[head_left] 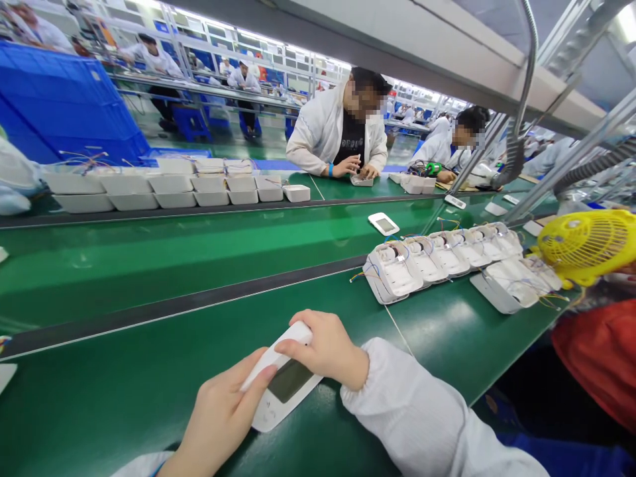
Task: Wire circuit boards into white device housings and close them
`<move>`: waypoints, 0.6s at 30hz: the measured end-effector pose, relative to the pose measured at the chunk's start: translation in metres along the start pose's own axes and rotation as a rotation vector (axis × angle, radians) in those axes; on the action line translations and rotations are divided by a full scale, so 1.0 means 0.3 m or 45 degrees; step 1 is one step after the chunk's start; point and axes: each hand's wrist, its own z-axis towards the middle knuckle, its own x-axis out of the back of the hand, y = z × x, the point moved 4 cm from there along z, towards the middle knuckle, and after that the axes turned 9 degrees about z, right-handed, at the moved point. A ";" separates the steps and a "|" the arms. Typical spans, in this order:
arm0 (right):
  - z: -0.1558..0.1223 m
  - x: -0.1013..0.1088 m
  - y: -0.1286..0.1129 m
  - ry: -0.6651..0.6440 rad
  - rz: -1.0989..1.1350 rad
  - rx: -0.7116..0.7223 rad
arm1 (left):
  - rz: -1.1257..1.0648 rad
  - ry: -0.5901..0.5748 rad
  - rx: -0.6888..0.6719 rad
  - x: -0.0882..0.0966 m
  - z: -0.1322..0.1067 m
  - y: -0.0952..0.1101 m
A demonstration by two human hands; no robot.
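A white device with a grey screen lies on the green bench just in front of me. My left hand grips its near side, thumb laid along the top edge. My right hand curls over its far end, fingers pressed on the casing. Both hands hold the same device.
A row of open white housings with coloured wires lies to the right, and a finished unit sits on the conveyor belt. A yellow fan is at the far right. White trays line the far side, where two people work.
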 end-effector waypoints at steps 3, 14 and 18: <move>0.000 -0.002 0.006 0.032 0.111 0.024 | -0.022 0.044 0.064 0.010 0.009 -0.014; 0.026 -0.004 0.030 -0.065 0.122 0.021 | -0.109 0.062 0.328 0.000 0.009 -0.074; 0.021 -0.037 0.077 -0.110 0.682 -0.079 | -0.202 0.182 0.449 0.017 0.004 -0.107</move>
